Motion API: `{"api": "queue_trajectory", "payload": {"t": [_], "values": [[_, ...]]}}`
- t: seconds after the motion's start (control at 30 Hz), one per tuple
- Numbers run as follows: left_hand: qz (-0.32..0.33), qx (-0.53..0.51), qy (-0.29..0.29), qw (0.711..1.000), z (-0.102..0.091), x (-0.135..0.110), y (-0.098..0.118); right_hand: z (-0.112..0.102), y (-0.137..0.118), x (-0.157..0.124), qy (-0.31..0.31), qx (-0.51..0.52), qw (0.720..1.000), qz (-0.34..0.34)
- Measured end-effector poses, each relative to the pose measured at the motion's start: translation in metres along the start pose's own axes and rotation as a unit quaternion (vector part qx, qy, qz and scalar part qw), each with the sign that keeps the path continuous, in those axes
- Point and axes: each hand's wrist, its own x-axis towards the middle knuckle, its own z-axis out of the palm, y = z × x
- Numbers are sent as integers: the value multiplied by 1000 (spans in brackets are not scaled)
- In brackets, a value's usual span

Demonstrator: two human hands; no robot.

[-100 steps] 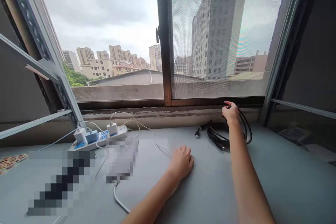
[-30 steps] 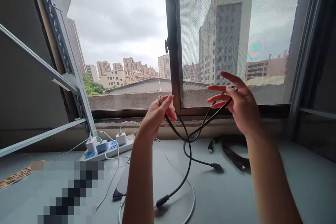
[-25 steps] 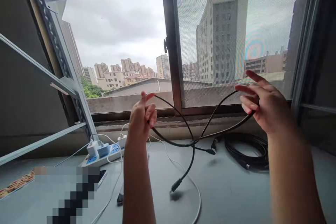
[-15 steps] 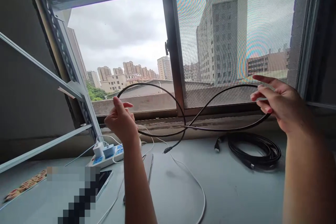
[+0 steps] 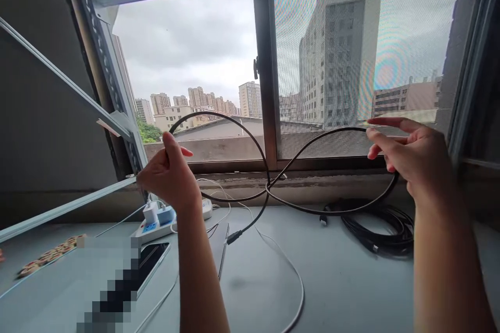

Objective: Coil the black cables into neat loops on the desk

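Observation:
A thin black cable (image 5: 234, 117) hangs in the air between my hands, bent into two loops that cross in the middle. My left hand (image 5: 170, 174) is closed on the left loop, thumb up. On the right, my right hand (image 5: 414, 156) pinches the other loop between thumb and fingers, its index finger stretched out. One end of the cable drops from the crossing and shows a dark plug with a light tip (image 5: 233, 238). The other end is not clear to me.
A coiled black cable (image 5: 406, 223) lies at the right of the grey table (image 5: 336, 281). A power strip (image 5: 156, 230) with chargers, a phone (image 5: 154, 260), a thin flat device (image 5: 221, 247) and a white cable (image 5: 299, 276) lie left and centre. Behind is a window (image 5: 269, 151).
My hands have shifted slightly left in view. The right loop sags lower, and the plug end has swung left and down. Both hands still hold the cable.

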Motion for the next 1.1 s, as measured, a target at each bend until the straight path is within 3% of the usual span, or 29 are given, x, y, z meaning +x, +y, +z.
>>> {"api": "queue_trajectory", "payload": {"t": [0.07, 0.23, 0.37, 0.47, 0.63, 0.83, 0.93, 1.1], "values": [[13, -22, 25, 999, 9, -8, 9, 9, -6, -6, -27, -15, 999, -11], [59, -54, -28, 996, 24, -28, 34, 15, -6, -9, -138, -118, 983, 2], [55, -79, -23, 995, 27, -37, 45, 20, 26, 4, -230, -235, 942, 69], [56, -97, 4, 994, 30, -40, 47, 35, 57, 11, -264, -276, 918, 107], [72, -106, -17, 992, 33, -44, 45, 61, 77, 10, -306, -259, 912, 82], [84, -61, -45, 994, 36, -50, 43, 74, 40, -7, -321, -226, 919, -30], [86, -54, -51, 994, 39, -52, 43, 86, 11, -32, -424, -197, 881, -76], [107, -64, -62, 990, 42, -58, 46, 110, -13, -75, -551, -229, 802, -45]]}}
